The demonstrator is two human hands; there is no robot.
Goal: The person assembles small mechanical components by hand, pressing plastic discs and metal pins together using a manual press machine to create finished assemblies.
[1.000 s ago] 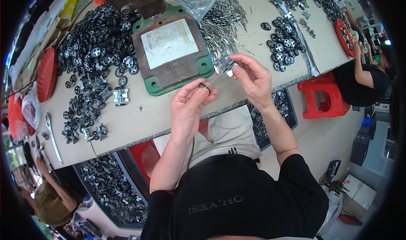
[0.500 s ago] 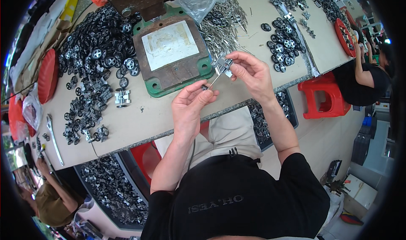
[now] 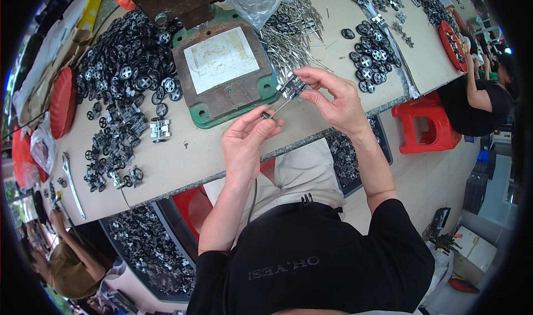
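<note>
Since a moment ago we have drawn our left hand [image 3: 244,143], fingers pinched on a thin metal pin [image 3: 276,111], toward the small metal bracket [image 3: 292,86] gripped by our right hand [image 3: 336,101] above the bench edge [image 3: 211,168], so the pin looks nearly seated.

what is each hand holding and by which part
The left hand pinches a thin metal pin at its dark wheel end. The right hand holds a small metal bracket by its side in a fingertip grip.

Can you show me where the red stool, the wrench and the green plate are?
Red stool [image 3: 425,127], head view, its seat.
Wrench [image 3: 72,184], head view, its handle.
Green plate [image 3: 204,116], head view, its front corner.
</note>
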